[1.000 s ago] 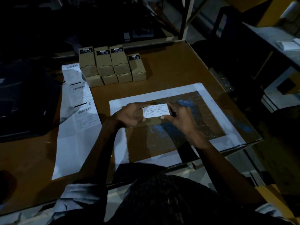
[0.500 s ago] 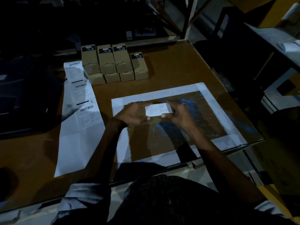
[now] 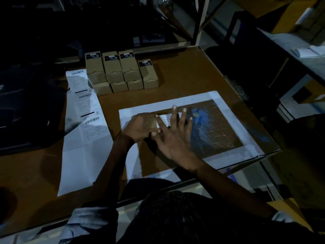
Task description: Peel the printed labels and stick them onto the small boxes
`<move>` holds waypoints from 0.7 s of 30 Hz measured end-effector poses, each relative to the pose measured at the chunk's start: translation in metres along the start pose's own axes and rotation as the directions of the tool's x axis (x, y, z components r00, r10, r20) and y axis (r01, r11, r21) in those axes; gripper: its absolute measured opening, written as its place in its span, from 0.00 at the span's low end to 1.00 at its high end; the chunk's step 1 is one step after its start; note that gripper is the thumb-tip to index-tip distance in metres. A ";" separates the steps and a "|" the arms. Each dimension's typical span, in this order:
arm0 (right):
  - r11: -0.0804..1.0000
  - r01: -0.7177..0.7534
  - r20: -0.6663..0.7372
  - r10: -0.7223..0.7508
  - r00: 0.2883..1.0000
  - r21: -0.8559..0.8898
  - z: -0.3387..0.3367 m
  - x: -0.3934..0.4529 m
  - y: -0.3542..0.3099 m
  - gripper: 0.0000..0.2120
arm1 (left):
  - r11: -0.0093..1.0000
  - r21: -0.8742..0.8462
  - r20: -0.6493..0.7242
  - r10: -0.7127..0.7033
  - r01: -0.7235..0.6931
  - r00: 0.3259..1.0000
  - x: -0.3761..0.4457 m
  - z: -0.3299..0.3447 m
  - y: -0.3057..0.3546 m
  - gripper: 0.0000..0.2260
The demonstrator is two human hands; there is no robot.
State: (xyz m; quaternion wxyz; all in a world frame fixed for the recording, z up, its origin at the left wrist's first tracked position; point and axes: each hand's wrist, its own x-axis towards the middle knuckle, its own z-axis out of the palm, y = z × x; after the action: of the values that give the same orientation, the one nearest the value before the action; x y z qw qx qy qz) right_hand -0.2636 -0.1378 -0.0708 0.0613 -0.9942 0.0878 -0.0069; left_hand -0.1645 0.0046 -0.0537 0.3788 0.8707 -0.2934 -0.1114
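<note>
A small brown box [image 3: 153, 123] lies on the dark mat [image 3: 218, 131] at the middle of the table, with a white printed label [image 3: 166, 119] on its top face. My left hand [image 3: 140, 126] grips the box from the left, thumb and fingers round its edges. Spread flat with straight fingers, my right hand [image 3: 173, 136] lies over the label and covers most of it. A long white strip of printed labels [image 3: 88, 110] runs down the table to the left. Several more small brown boxes [image 3: 121, 71] with black stickers stand stacked at the back.
The mat has a white paper border [image 3: 233, 118] and blue smears. A dark machine [image 3: 26, 110] sits at the left edge. The table's right edge [image 3: 246, 103] drops off toward shelving and white packages [image 3: 306, 51] at the far right.
The box with the label went down from between both hands onto the mat. My right hand let go of its edge and spread flat over the label. My left hand kept its grip.
</note>
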 end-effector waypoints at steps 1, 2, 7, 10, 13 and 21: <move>0.999 -0.036 -0.019 0.035 0.999 -0.015 0.001 0.000 0.008 0.34 | 0.999 -0.036 0.002 -0.010 0.010 1.000 -0.001 0.000 0.000 0.21; 0.996 -0.086 -0.038 0.085 0.996 -0.023 0.001 0.000 0.020 0.33 | 0.997 -0.069 0.003 -0.016 0.017 1.000 -0.002 0.001 -0.001 0.20; 0.967 -0.249 -0.109 0.253 0.961 0.055 0.006 -0.013 0.067 0.30 | 0.994 -0.104 0.020 -0.011 0.013 1.000 -0.005 0.003 -0.003 0.21; 0.960 -0.256 -0.118 0.269 0.956 0.117 0.011 -0.016 0.058 0.31 | 0.997 -0.070 0.027 -0.031 0.033 0.999 -0.004 0.002 -0.008 0.27; 0.967 -0.224 -0.111 0.237 0.965 0.121 0.019 -0.022 0.039 0.31 | 0.997 -0.080 0.026 -0.014 0.016 1.000 -0.003 0.002 -0.008 0.27; 0.917 -0.371 -0.137 0.390 0.911 0.148 0.037 -0.028 0.041 0.29 | 0.999 -0.036 0.033 -0.025 0.027 0.999 0.003 0.004 -0.013 0.27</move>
State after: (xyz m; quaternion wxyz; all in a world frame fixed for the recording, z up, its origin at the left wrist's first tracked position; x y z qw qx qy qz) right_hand -0.2974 -0.1683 -0.1121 0.1129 -0.9486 0.2841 -0.0814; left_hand -0.1586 0.0074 -0.0661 0.3883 0.8654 -0.2861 -0.1358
